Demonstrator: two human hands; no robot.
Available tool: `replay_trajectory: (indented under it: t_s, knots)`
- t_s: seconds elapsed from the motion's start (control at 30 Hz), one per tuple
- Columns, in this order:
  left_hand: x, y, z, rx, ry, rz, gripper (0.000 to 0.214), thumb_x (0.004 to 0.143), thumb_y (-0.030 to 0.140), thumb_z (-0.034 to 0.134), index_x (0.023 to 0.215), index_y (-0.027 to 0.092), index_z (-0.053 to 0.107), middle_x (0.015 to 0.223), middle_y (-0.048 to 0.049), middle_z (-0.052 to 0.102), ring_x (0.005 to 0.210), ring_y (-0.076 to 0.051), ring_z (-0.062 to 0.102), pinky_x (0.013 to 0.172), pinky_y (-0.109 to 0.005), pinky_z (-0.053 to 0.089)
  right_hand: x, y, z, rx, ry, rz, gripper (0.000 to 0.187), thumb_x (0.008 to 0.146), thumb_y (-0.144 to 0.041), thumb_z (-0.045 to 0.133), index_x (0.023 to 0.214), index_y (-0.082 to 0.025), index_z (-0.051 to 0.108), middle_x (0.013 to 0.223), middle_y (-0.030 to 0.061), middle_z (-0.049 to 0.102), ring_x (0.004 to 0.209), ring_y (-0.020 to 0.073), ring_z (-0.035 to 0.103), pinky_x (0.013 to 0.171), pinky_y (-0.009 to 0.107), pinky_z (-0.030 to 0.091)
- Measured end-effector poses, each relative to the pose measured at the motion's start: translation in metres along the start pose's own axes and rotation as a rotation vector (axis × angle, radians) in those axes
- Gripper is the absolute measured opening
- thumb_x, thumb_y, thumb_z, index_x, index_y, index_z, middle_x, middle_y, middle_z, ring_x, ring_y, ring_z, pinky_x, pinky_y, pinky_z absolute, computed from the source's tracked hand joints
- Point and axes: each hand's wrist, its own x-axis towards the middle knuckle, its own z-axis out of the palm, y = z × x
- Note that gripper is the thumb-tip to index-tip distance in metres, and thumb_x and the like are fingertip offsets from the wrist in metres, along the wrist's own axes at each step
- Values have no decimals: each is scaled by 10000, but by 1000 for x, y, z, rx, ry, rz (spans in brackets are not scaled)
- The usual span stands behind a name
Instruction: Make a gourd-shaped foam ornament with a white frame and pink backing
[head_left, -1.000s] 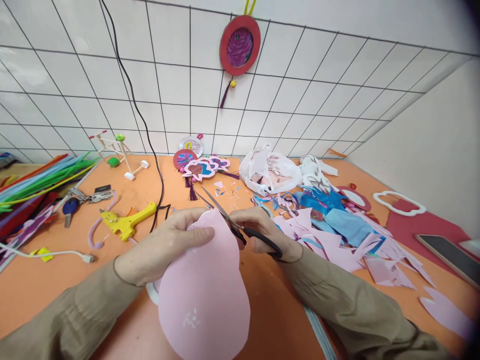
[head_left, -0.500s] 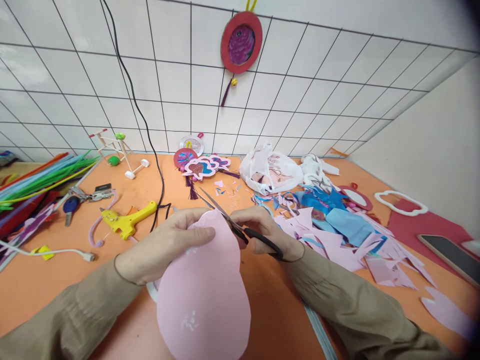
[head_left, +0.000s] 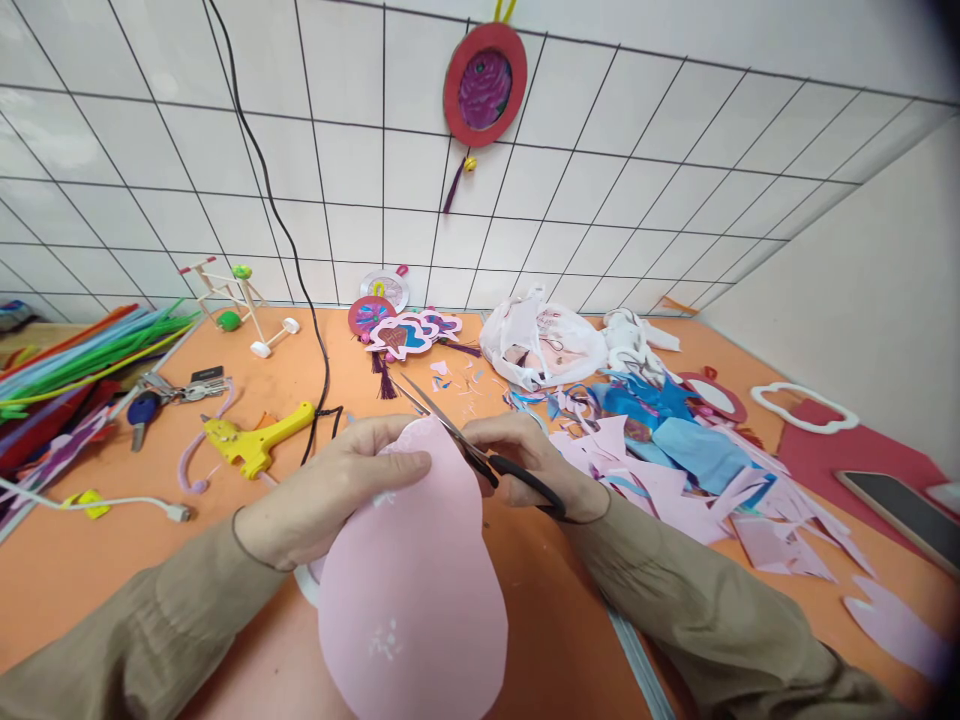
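Between my hands is a pink paper cutout (head_left: pixel 416 590) with a wavy, rounded outline and a few whitish marks. My left hand (head_left: pixel 349 475) pinches its upper left side, thumb on top. A white edge peeks out behind the paper. My right hand (head_left: pixel 529 460) grips the black handles of a pair of scissors (head_left: pixel 454 430). The metal blades point up and left, slightly parted, at the paper's top right edge. Part of the lower blade is hidden by the paper.
Pink paper scraps (head_left: pixel 660 490) and blue scraps (head_left: pixel 690 450) heap at the right. A white plastic bag (head_left: pixel 544 340) and finished ornaments (head_left: pixel 405 335) lie at the back. A yellow glue gun (head_left: pixel 255 440), keys (head_left: pixel 142 410) and a white cable (head_left: pixel 97 503) lie left; a phone (head_left: pixel 900 515) right.
The lower part of the pink paper has swung slightly to the right. Both hands and the scissors have stayed almost where they were.
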Motion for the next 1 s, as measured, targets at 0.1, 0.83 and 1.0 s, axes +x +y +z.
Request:
replay_trajectory:
  t_s: [0.1,0.83,1.0]
  knots:
    - [0,0,0,-4,5,-2,185,794,257,722,929,130,722,709,-50,683,582,-125,629,511,-188,461,0,-2,0,-4,8,7,530,732,-665,673,734,-137,638,584,-13,520,528,100,446,518,227,357]
    - [1,0,-1,13,18,5,159,816,246,703,926,133,723,705,-49,691,577,-122,631,509,-183,474,-1,-4,0,4,9,66,542,712,-680,674,649,-151,577,566,-29,482,521,90,401,531,239,350]
    - [1,0,0,12,12,6,147,821,240,699,919,133,724,706,-45,691,578,-116,633,511,-178,475,-1,-3,0,11,9,48,525,719,-654,687,661,-141,593,573,-29,478,524,82,387,521,231,326]
